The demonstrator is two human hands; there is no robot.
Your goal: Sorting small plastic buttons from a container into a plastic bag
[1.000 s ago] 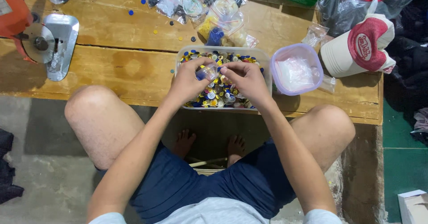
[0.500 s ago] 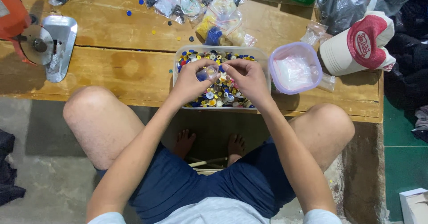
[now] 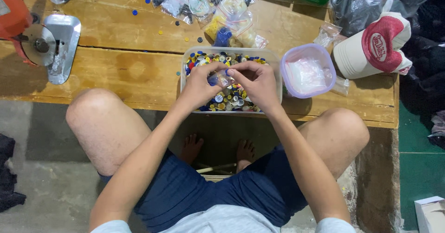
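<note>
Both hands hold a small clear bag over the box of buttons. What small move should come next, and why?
Probably keep the small clear bag low over the box of buttons. The left hand and right hand both pinch it there, so anything slipping out would likely fall back in.

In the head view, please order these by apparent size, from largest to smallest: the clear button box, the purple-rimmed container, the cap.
1. Clear button box
2. Cap
3. Purple-rimmed container
The cap and the container look close in size, so their order is uncertain.
</note>
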